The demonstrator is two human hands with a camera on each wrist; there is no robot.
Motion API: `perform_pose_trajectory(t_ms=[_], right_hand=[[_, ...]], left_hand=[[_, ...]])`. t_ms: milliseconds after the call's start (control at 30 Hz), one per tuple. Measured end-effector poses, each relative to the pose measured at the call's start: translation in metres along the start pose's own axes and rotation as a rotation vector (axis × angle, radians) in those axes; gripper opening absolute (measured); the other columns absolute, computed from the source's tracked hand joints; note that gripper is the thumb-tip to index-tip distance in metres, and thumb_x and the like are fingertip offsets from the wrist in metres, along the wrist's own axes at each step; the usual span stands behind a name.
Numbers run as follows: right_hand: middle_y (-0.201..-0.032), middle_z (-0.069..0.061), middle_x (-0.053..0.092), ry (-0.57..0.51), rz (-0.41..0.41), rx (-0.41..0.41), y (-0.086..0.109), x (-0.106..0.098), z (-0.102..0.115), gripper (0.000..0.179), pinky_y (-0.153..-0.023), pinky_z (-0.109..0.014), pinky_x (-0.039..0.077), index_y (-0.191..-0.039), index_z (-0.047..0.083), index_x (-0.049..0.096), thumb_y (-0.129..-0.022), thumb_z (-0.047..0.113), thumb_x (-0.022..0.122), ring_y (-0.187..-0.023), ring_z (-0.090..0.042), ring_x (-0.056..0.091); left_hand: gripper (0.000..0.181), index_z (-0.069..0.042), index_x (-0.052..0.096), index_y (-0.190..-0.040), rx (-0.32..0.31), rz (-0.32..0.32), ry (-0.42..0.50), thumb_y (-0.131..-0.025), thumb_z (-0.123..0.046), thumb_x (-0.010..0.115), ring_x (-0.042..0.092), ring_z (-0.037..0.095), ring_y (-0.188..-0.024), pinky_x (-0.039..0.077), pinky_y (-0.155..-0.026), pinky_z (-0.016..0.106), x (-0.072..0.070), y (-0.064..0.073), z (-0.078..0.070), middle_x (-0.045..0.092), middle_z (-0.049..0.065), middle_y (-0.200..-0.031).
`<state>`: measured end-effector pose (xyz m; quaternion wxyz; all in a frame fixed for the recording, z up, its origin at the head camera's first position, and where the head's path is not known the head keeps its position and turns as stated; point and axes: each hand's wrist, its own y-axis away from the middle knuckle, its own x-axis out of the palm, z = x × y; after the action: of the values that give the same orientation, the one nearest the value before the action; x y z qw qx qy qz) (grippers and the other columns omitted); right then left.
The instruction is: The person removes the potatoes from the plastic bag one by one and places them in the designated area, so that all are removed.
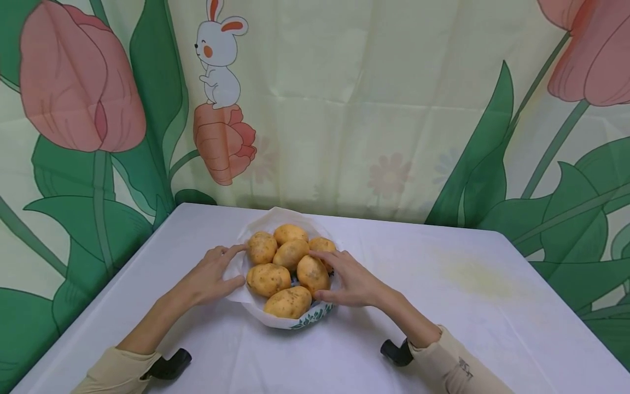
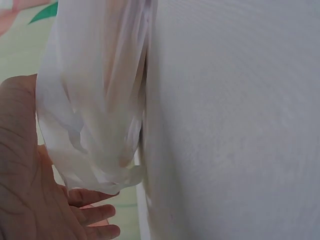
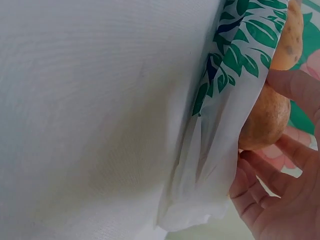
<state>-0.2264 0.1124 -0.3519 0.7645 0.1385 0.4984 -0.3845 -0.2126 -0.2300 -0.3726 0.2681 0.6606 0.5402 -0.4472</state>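
Several potatoes (image 1: 268, 279) lie heaped in a white plastic bag (image 1: 259, 316) with its mouth turned back and green leaf print on its side. At the bag's left edge is my left hand (image 1: 213, 275), fingertips and thumb right beside the potatoes. In the left wrist view, its fingers (image 2: 97, 214) stretch out relaxed behind the crumpled bag rim. My right hand (image 1: 355, 280) holds a potato (image 1: 313, 275) at the right of the heap, thumb at its near end and fingers at its far end. The right wrist view shows that potato (image 3: 267, 117) between thumb and fingers.
A white-covered table (image 1: 423, 306) carries the bag near its middle, toward the back. Behind it hangs a cloth backdrop (image 1: 320, 109) with tulips and a rabbit. Black devices (image 1: 169, 365) sit at both wrists, against beige sleeves (image 1: 450, 358).
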Motion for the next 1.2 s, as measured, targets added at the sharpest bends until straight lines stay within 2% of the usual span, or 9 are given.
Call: perform_pose_trajectory(t_ms=[367,633,833,1033,1200], right_hand=[[-0.150,-0.008,0.049,-0.030,0.002,0.017,-0.003,0.003,-0.001,0.083,-0.104,-0.054,0.042,-0.153,0.017,0.045,-0.083,0.038,0.084,-0.126,-0.028,0.047],[-0.141,-0.003,0.056,-0.008,-0.030,0.015,-0.003,0.004,0.000,0.083,-0.100,-0.049,0.045,-0.148,0.016,0.048,-0.078,0.036,0.088,-0.121,-0.025,0.049],[-0.141,-0.003,0.055,0.007,-0.062,0.024,-0.003,0.005,0.000,0.082,-0.100,-0.049,0.046,-0.145,0.018,0.051,-0.075,0.035,0.089,-0.123,-0.023,0.050],[-0.127,-0.001,0.055,0.003,-0.116,0.061,0.001,0.004,0.003,0.084,-0.091,-0.044,0.048,-0.145,0.021,0.050,-0.073,0.033,0.090,-0.114,-0.019,0.052],[-0.123,0.001,0.055,0.001,-0.177,0.047,0.007,0.003,0.003,0.084,-0.088,-0.039,0.048,-0.145,0.025,0.049,-0.072,0.032,0.090,-0.111,-0.016,0.053]], left_hand=[[0.063,-0.013,0.048,-0.149,0.035,-0.010,-0.006,-0.090,-0.029,0.064,0.052,0.039,-0.119,0.048,-0.094,0.060,0.003,0.000,-0.001,0.052,0.024,-0.131],[0.064,-0.013,0.048,-0.149,0.041,-0.004,-0.009,-0.090,-0.030,0.065,0.052,0.040,-0.120,0.047,-0.095,0.061,0.003,0.001,-0.002,0.053,0.024,-0.131],[0.063,-0.014,0.047,-0.150,0.032,0.010,-0.005,-0.092,-0.032,0.065,0.051,0.040,-0.122,0.047,-0.095,0.061,0.002,0.005,0.000,0.052,0.024,-0.133],[0.063,-0.015,0.047,-0.149,0.027,0.011,-0.001,-0.092,-0.032,0.065,0.051,0.041,-0.121,0.047,-0.094,0.061,0.000,0.004,-0.001,0.051,0.026,-0.134],[0.061,-0.016,0.048,-0.149,0.028,0.013,-0.002,-0.092,-0.031,0.064,0.052,0.041,-0.120,0.048,-0.093,0.061,-0.001,0.002,-0.003,0.052,0.026,-0.132]])
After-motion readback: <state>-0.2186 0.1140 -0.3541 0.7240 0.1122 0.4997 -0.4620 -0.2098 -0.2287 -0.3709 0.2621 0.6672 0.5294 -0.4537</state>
